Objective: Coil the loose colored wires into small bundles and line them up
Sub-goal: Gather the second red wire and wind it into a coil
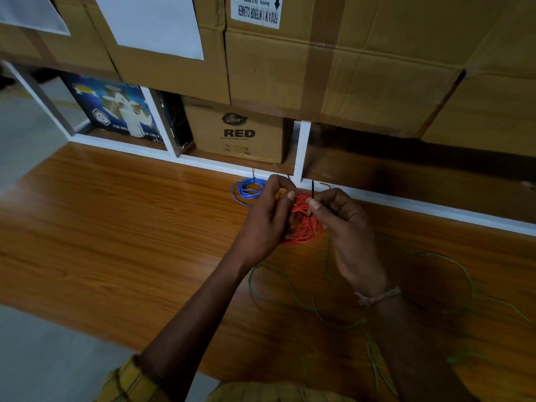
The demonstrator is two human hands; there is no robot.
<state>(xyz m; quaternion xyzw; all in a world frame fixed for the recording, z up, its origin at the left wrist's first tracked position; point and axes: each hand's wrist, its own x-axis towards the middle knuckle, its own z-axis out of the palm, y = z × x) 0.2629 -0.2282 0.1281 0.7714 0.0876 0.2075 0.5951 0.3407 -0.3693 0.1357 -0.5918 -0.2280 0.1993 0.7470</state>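
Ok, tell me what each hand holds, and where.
Left hand grips the orange wire coil at its left side; right hand pinches a thin black tie near its upper end.

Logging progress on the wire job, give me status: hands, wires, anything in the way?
Left hand grips orange bundle; right hand pinches black tie. Blue bundle coiled. Green wire loose.

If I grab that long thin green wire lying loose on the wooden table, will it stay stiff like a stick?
Probably not. The long thin green wire sprawls in wavy loops across the wooden table, so it likely flops and dangles. It looks very thin, so it is probably light. Its crossing loops might tangle.
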